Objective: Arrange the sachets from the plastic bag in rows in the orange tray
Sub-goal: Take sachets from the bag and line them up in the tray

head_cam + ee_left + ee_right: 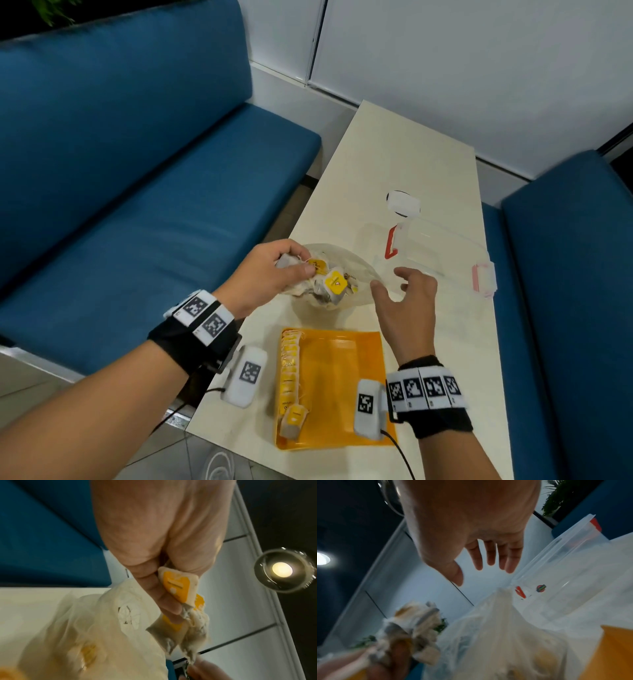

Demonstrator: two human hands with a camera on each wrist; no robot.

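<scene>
The clear plastic bag [356,270] of yellow-tagged sachets lies on the table beyond the orange tray [342,383]. My left hand [274,270] grips a bunch of sachets [180,588] over the bag's left side, thumb pressed on a yellow tag. The right hand [400,291] hovers with spread fingers at the bag's right edge and holds nothing; the right wrist view shows its fingers [491,555] spread above the bag [501,635]. Along the tray's left wall stands a row of sachets [289,370], with one loose sachet [294,423] at its near end.
A clear plastic box [442,253] with a red clip stands behind the bag, and a small white-and-dark object [403,203] lies farther back. Blue benches [137,205] flank the narrow cream table [394,154]. The table's left edge runs close to the tray.
</scene>
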